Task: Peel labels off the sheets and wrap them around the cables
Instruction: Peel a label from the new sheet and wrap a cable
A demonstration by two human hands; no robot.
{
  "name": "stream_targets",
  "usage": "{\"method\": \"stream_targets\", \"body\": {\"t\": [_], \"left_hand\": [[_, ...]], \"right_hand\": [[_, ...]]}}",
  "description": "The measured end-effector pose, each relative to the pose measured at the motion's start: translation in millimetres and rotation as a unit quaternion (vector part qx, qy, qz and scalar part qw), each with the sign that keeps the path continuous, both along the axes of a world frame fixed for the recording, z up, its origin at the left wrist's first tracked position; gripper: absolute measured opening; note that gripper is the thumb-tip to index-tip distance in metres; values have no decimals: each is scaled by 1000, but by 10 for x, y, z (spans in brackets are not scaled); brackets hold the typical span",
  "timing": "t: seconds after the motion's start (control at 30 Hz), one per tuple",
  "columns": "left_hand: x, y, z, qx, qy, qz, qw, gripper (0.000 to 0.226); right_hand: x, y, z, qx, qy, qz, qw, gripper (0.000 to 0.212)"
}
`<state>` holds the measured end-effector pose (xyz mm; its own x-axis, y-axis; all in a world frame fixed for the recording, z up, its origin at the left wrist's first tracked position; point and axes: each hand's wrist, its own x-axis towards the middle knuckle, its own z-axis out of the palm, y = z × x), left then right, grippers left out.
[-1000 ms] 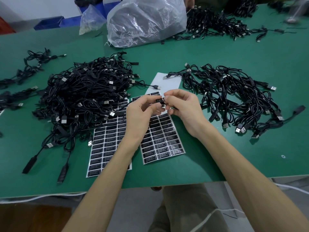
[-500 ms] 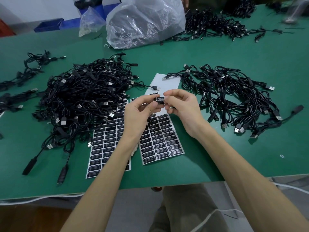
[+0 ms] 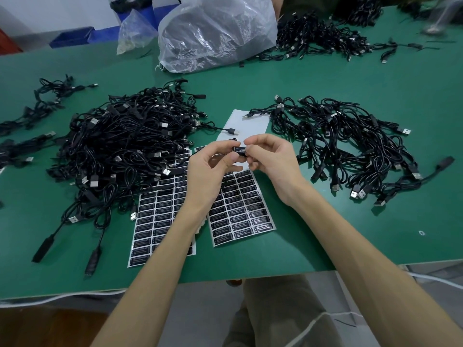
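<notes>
Barely anything moves across the last second: the left hand [image 3: 210,171] and the right hand [image 3: 275,166] stay raised together above the far end of the right sheet [image 3: 240,211], fingertips almost meeting. What does change is small. The black label [image 3: 239,151] between them now turns more of its printed face to the camera, its white lettering showing as a strip, where a second ago less of it showed past the left fingers.

The left grip pinches the label's left end between thumb and forefinger. The right grip pinches its right end the same way, with the other fingers curled loosely beneath. Something dark sits under the label, but this view cannot settle whether it is a cable or only shadow, and no cable visibly trails from the hands.

That suggests the label is off its backing and being turned or smoothed, so the wrapping step looks under way rather than finished. The right sheet's far part is bare white backing, with rows still filled nearer the person. The left sheet [image 3: 155,216] lies partly under the left heap of cables [image 3: 120,146]. The right heap of cables [image 3: 350,146] lies apart on the tabletop [image 3: 338,234], to the right. Many labels remain, so the job as a whole looks far from done.
</notes>
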<state>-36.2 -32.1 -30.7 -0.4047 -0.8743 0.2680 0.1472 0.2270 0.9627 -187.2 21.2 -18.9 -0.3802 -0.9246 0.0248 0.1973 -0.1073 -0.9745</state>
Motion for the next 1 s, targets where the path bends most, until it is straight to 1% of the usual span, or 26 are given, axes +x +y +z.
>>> {"method": "stream_targets", "body": {"t": [0.4, 1.0], "left_hand": [[-3, 18, 22, -3, -8, 9, 1000, 19], [-4, 29, 28, -17, -8, 7, 1000, 16]], "right_hand": [[18, -1, -16, 2, 39, -9, 999, 16], [4, -27, -65, -8, 57, -18, 998, 13]]}}
